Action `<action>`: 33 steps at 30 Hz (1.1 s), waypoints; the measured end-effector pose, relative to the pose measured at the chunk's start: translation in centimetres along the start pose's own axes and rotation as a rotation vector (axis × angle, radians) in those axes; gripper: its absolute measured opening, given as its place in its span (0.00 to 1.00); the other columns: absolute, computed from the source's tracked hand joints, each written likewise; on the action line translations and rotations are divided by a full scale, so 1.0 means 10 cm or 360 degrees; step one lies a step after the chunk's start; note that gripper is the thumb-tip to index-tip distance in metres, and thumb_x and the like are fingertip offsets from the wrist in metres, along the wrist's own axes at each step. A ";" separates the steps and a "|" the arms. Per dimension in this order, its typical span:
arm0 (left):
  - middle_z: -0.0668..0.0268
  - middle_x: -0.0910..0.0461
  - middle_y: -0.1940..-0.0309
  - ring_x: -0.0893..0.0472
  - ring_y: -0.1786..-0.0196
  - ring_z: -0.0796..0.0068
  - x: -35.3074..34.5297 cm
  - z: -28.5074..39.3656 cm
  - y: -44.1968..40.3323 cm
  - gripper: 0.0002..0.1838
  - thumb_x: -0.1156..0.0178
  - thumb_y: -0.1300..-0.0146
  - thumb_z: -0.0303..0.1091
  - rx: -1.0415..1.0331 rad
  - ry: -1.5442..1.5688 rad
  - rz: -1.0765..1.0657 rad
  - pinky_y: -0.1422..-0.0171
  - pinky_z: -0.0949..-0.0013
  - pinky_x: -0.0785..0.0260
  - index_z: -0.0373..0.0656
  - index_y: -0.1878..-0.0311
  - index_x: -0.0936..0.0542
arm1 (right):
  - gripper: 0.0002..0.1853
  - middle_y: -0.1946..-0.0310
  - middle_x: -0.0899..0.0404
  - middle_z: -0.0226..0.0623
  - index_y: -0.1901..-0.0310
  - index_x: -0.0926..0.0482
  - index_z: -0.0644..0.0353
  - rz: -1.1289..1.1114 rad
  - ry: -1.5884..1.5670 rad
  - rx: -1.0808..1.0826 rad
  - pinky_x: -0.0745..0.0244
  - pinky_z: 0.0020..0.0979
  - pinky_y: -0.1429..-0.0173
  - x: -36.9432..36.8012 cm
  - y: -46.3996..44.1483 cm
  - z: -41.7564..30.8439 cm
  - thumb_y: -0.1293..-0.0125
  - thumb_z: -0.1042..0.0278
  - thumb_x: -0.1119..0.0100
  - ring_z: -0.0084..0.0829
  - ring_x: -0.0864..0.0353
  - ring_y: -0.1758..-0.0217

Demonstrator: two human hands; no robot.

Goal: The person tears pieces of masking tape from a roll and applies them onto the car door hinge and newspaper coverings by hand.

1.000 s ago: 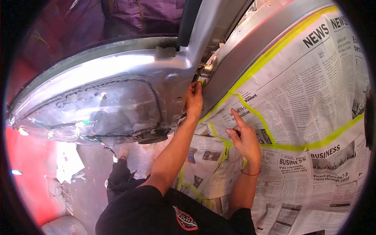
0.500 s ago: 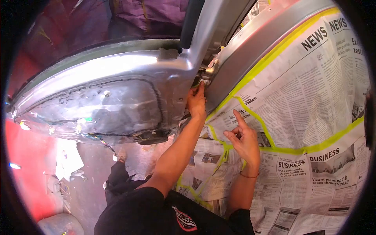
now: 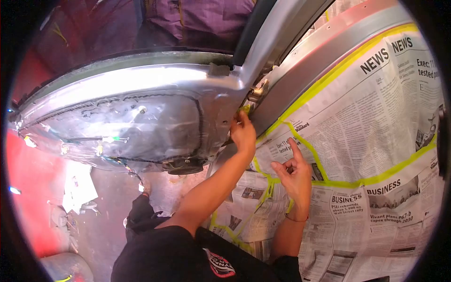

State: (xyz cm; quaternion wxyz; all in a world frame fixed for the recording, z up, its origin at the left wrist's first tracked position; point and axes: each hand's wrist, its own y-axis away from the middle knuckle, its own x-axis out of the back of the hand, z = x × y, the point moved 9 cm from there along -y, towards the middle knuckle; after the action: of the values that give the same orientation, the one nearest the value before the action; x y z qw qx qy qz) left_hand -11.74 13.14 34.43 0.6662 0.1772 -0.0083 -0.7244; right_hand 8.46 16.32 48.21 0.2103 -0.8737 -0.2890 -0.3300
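My left hand reaches into the gap at the hinge side of an open silver car door. Its fingers are pinched together, with a small bit of yellow-green tape showing at the tips. Just above them is a metal door hinge. Over the newspaper-covered panel, my right hand is raised with the index finger stretched out and the thumb apart. Nothing is in it. Yellow-green masking tape runs along the edges and seams of the newspaper.
Loose wires and a connector hang from the bottom of the door, beside a round black speaker. White paper lies on the left. Purple sheeting shows through the window opening. A red surface borders the left side.
My left hand has drawn slightly down from the hinge, and yellow-green now shows at its fingertips. My right hand keeps nearly the same pose. The view has shifted a little.
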 end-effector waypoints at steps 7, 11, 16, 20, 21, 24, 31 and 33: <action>0.47 0.22 0.53 0.22 0.51 0.46 0.29 0.06 0.32 0.28 0.54 0.39 0.20 -0.1115 -0.0430 -0.0489 0.46 0.54 0.31 0.41 0.33 0.32 | 0.31 0.83 0.24 0.39 0.35 0.30 0.57 0.0065 0.0084 -0.0025 0.30 0.31 0.71 0.13 0.29 0.22 0.40 0.64 0.34 0.29 0.27 0.82; 0.46 0.26 0.52 0.24 0.54 0.44 0.03 0.09 0.20 0.38 0.54 0.46 0.16 -0.1065 -0.0789 -0.0564 0.45 0.52 0.33 0.46 0.27 0.39 | 0.30 0.83 0.23 0.40 0.35 0.30 0.56 -0.0122 0.0167 -0.0056 0.30 0.32 0.72 0.00 0.38 0.29 0.39 0.61 0.35 0.34 0.25 0.82; 0.45 0.27 0.52 0.24 0.56 0.46 -0.02 -0.02 0.12 0.41 0.52 0.49 0.16 -0.1058 -0.0927 -0.0549 0.46 0.52 0.33 0.45 0.27 0.40 | 0.30 0.82 0.23 0.42 0.36 0.30 0.56 -0.0374 0.0277 -0.0003 0.29 0.36 0.71 -0.25 0.40 0.19 0.37 0.57 0.37 0.42 0.23 0.80; 0.44 0.27 0.44 0.22 0.50 0.51 0.28 -0.66 -0.04 0.32 0.47 0.38 0.28 -0.0462 -0.0431 -0.0598 0.45 0.57 0.32 0.42 0.29 0.37 | 0.29 0.82 0.22 0.44 0.36 0.29 0.56 -0.0408 0.0304 0.0077 0.29 0.38 0.70 -0.42 0.35 0.17 0.38 0.57 0.37 0.45 0.21 0.78; 0.43 0.28 0.41 0.22 0.48 0.54 0.34 -1.03 -0.14 0.28 0.46 0.35 0.34 -0.0042 -0.0417 -0.0597 0.44 0.60 0.32 0.40 0.31 0.34 | 0.29 0.83 0.24 0.40 0.37 0.28 0.57 -0.0384 0.0285 0.0123 0.31 0.34 0.72 -0.45 0.36 0.17 0.39 0.60 0.35 0.36 0.26 0.81; 0.45 0.28 0.38 0.24 0.42 0.60 0.19 -0.77 -0.01 0.27 0.48 0.32 0.47 0.0080 -0.0301 -0.0337 0.39 0.63 0.35 0.35 0.39 0.27 | 0.28 0.85 0.26 0.38 0.37 0.27 0.58 -0.0412 0.0283 0.0131 0.33 0.30 0.74 -0.52 0.39 0.18 0.39 0.62 0.34 0.29 0.29 0.84; 0.56 0.23 0.45 0.26 0.45 0.63 -0.09 -0.85 -0.24 0.23 0.50 0.32 0.44 0.0806 0.0276 -0.0159 0.39 0.64 0.36 0.34 0.43 0.25 | 0.28 0.80 0.21 0.40 0.37 0.28 0.58 -0.0537 0.0328 0.0060 0.30 0.32 0.71 -0.66 0.52 0.43 0.39 0.62 0.35 0.32 0.24 0.81; 0.59 0.27 0.40 0.27 0.42 0.64 -0.06 -0.89 -0.21 0.26 0.50 0.33 0.45 0.0856 0.0279 -0.0243 0.37 0.67 0.37 0.36 0.39 0.27 | 0.28 0.80 0.20 0.41 0.37 0.28 0.59 -0.0579 0.0341 0.0036 0.29 0.32 0.70 -0.69 0.54 0.45 0.39 0.62 0.35 0.33 0.23 0.80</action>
State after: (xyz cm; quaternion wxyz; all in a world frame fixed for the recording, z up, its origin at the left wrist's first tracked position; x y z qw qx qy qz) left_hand -11.37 15.99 25.71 0.5370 0.4093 -0.1291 -0.7263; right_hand 9.72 12.31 39.27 0.1867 -0.7647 -0.4216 -0.4502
